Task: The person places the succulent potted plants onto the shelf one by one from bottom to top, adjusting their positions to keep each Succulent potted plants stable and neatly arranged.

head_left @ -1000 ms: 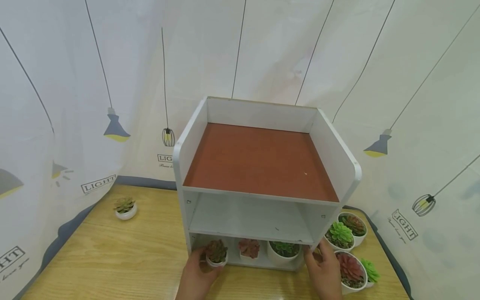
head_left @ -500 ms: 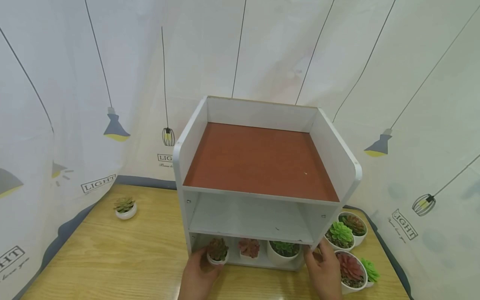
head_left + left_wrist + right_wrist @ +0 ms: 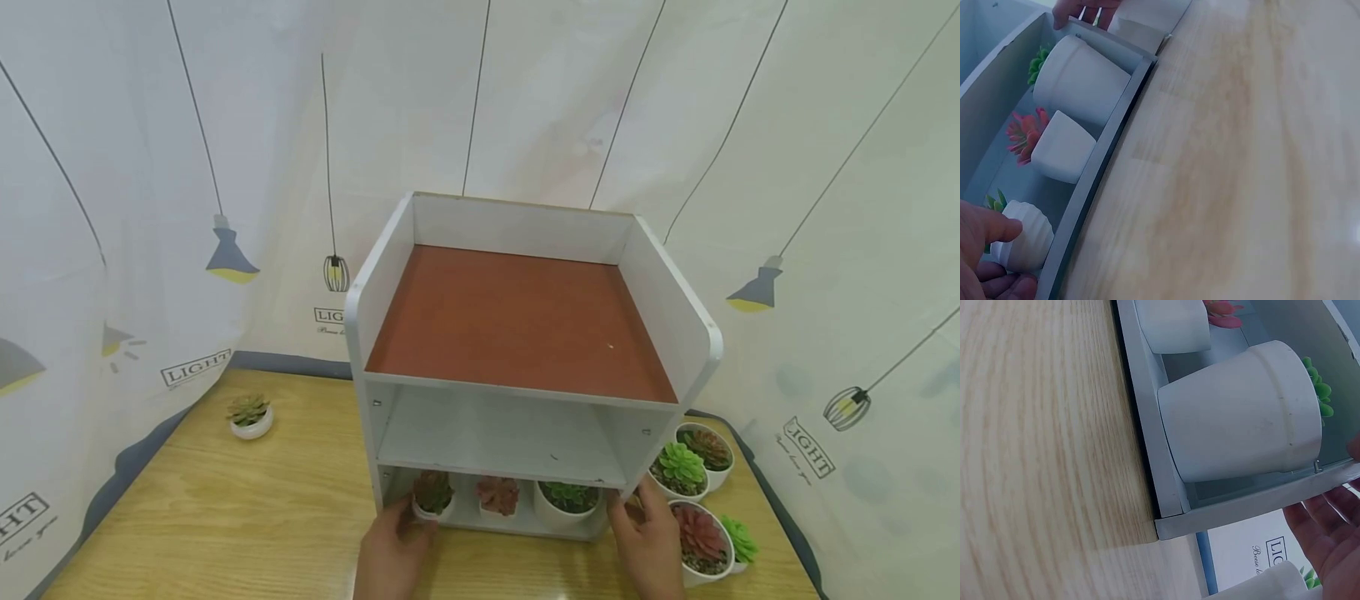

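Note:
A small white ribbed pot with a reddish-green succulent stands at the left end of the shelf unit's bottom tier. My left hand holds this pot, its thumb on the near side and fingertips low beside the base. To its right on the same tier are a square white pot with a red succulent and a larger round pot with a green succulent. My right hand grips the right side panel of the white shelf unit, thumb inside and fingers outside.
Several potted succulents cluster on the wooden table right of the unit, close to my right hand. A small potted succulent sits at the back left. Behind hangs a lamp-printed cloth.
The small ribbed pot has shifted slightly deeper into the bottom tier, my left hand following it. My right hand keeps its place on the side panel.

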Demonstrator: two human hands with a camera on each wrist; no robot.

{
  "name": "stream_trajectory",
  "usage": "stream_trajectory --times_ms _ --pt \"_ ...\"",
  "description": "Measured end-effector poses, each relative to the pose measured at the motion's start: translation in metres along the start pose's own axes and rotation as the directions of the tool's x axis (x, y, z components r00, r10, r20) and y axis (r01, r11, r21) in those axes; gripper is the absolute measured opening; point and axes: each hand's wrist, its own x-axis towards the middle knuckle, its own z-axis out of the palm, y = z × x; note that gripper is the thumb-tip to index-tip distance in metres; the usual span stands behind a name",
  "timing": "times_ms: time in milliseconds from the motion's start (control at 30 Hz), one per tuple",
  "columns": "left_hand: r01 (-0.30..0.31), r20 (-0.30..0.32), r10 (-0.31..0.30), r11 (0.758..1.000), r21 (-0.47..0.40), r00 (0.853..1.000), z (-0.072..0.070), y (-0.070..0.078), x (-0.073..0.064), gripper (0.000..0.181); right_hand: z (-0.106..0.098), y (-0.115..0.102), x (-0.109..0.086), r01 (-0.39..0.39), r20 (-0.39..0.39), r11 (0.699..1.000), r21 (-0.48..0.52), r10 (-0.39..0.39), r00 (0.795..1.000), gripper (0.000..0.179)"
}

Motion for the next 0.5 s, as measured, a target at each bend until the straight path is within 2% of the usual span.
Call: stream_trajectory --times_ms 200,500 --pt "-0.002 -0.036 0.002 1.0 0.005 0.999 -0.0028 0.0016 0.0 0.04 0.001 0.0002 -0.0002 -0.009 -0.003 1.0 -0.016 0.009 1.0 0.035" --pt "0.06 -0.002 -0.06 0.998 0.033 0.998 -0.0067 0.0026 0.0031 0.021 0.0016 0.0016 -0.0001 -0.011 -0.007 1.0 -0.021 0.011 1.0 0.036"
